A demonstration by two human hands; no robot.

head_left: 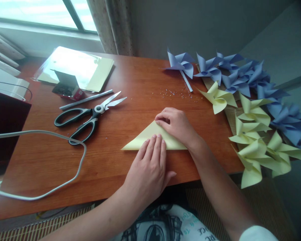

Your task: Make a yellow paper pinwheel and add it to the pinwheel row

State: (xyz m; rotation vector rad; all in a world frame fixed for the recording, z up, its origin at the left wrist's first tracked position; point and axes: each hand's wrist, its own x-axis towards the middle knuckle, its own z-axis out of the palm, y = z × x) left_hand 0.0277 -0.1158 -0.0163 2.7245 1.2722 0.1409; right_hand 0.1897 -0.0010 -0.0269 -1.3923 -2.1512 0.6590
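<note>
A sheet of yellow paper point(140, 140), folded into a triangle, lies on the wooden table with its long edge towards me. Flat across that near edge rests my left hand point(152, 160), its fingers stretched out and pressing on the paper. At the triangle's top corner, my right hand point(174, 122) pinches the paper between thumb and forefinger. Left of the paper, scissors point(99, 108) with black handles lie with their blades apart.
Yellow pinwheels point(253, 110) and blue pinwheels point(237, 78) crowd the right side. One blue pinwheel point(182, 63) has a paper stick. Behind the scissors are a rolled stick point(86, 99), a small open box point(67, 87) and packaged paper point(100, 73). A white cable point(81, 160) loops at left.
</note>
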